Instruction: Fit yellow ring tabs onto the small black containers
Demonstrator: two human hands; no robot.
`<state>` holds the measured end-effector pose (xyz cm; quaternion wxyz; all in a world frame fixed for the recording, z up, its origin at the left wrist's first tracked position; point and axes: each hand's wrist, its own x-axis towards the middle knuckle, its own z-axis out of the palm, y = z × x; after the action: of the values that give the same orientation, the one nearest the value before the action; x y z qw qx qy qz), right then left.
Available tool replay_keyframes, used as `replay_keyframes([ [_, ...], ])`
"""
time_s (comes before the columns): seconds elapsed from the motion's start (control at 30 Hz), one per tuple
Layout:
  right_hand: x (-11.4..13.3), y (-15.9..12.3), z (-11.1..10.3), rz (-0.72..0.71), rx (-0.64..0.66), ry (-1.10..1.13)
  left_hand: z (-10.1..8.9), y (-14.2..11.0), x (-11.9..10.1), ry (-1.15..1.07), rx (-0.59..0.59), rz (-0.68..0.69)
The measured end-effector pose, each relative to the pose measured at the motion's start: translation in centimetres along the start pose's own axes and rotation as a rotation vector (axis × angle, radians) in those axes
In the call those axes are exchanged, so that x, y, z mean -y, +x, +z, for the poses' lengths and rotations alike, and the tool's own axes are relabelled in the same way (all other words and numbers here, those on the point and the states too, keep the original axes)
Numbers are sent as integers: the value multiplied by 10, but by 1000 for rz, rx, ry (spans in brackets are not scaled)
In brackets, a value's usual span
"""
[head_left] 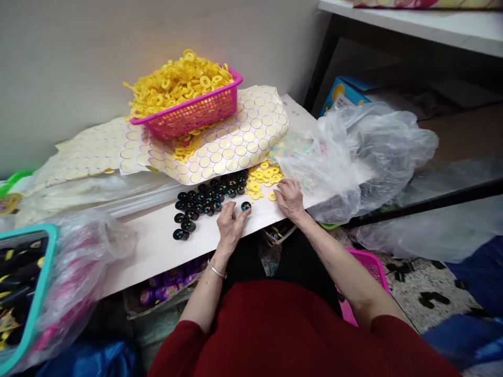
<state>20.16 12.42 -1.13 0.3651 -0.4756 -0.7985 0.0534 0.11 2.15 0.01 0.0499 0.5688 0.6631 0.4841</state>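
My left hand (231, 225) rests at the table's front edge, thumb and fingers apart. Its thumb touches or nearly touches a small round black cup (245, 206) with colourful bits inside. To the left of that hand stand several more black cups (200, 199) in loose rows, their open tops up. My right hand (290, 200) is bent over the table, its fingertips closed at the edge of a flat yellow ring (272, 196). A loose pile of yellow rings (264, 174) lies just beyond those fingers.
A pink basket (192, 112) heaped with yellow rings stands at the back on sticker sheets (251, 123). Clear plastic bags (349, 152) spread over the right side. A teal-rimmed crate (52, 262) is at far left. A shelf (416, 23) overhangs at upper right.
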Motion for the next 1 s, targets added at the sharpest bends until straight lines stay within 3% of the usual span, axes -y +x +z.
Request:
replay_keyframes([
  [0.2, 10, 6, -5, 158, 24, -213, -3, 13, -5, 278, -85, 404],
  [0.37, 5, 9, -31, 38, 182, -421, 17, -7, -28, 215, -1, 513],
  [0.47, -9, 17, -53, 99, 241, -550, 33, -15, -48, 212, 105, 560],
  [0.6, -28, 37, -77, 162, 385, -592, 58, -2, -74, 284, 341, 510],
  [0.7, -37, 54, -90, 150, 362, -599, 78, 20, -90, 408, 483, 451],
  [0.87, -51, 69, -96, 241, 280, -620, 108, 57, -99, 577, 538, 358],
  [1.0, -59, 61, -90, 249, 332, -604, 111, 68, -92, 659, 571, 242],
])
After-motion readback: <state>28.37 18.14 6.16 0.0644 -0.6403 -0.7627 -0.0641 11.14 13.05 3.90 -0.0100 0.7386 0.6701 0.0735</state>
